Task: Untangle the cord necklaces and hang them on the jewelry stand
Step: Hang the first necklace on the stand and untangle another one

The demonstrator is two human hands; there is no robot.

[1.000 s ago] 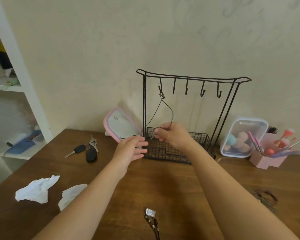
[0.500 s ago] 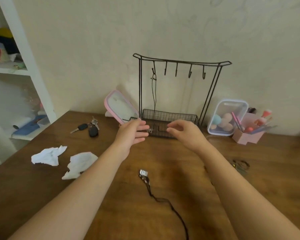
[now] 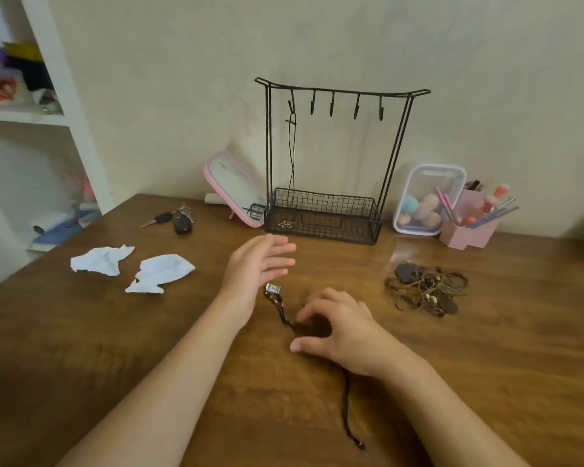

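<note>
The stand (image 3: 341,163) is upright at the back of the surface (image 3: 81,348), against the wall. One cord necklace (image 3: 292,146) hangs from its leftmost hook, and its pendant (image 3: 286,224) lies in the stand's wire basket. The other four hooks are bare.

A second, dark cord (image 3: 348,409) lies on the surface in front of the person, with a silver charm (image 3: 272,289) at its far end. The right hand (image 3: 338,326) is down on the middle of this cord. Its fingers curl over the cord and the thumb is set apart below them; I cannot tell if they grip it. The cord runs out from under the wrist towards the near edge.

The left hand (image 3: 257,267) hovers just beside the charm, fingers straight and slightly spread, holding nothing.

A tangle (image 3: 425,291) of brown necklaces sits to the right, well apart from both hands.

Keys (image 3: 174,220) and two crumpled tissues (image 3: 102,261) lie to the left. A pink-rimmed lid (image 3: 233,187) leans beside the stand. To the stand's right are a clear box (image 3: 429,200) of sponges and a pink holder (image 3: 469,227) of brushes. A white shelf (image 3: 64,96) stands at far left.
</note>
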